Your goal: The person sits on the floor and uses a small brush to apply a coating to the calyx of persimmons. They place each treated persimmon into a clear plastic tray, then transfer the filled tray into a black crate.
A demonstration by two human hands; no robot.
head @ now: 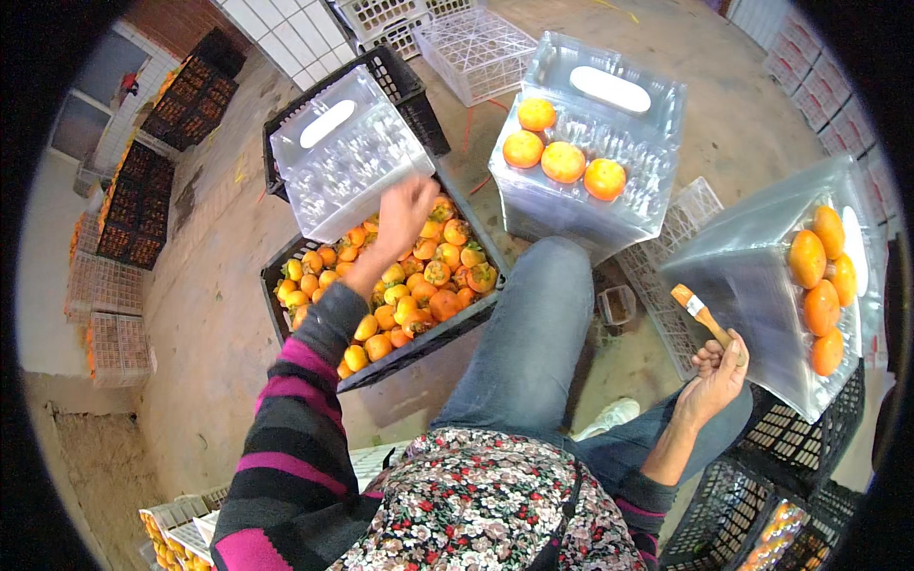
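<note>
My right hand [717,371] holds a flat brush [703,314] by its wooden handle, bristles pointing up and left. My left hand [408,207], slightly blurred with curled fingers, is over a black crate [421,339] full of orange persimmons [423,294]. It is beside the corner of a stack of clear plastic fruit trays [350,153]; whether anything is in its fingers is hidden. A second tray stack [593,214], ahead of my knee, carries several persimmons [563,163] in its top tray. Several more persimmons [821,307] fill part of a third stack [757,235] at the right.
Behind the left trays stands a black crate [418,100], with a white lattice crate [475,53] beyond. A small clear container [616,305] is on the floor by my leg. Black crates [721,510] are at lower right. Filled crates [136,203] line the left wall.
</note>
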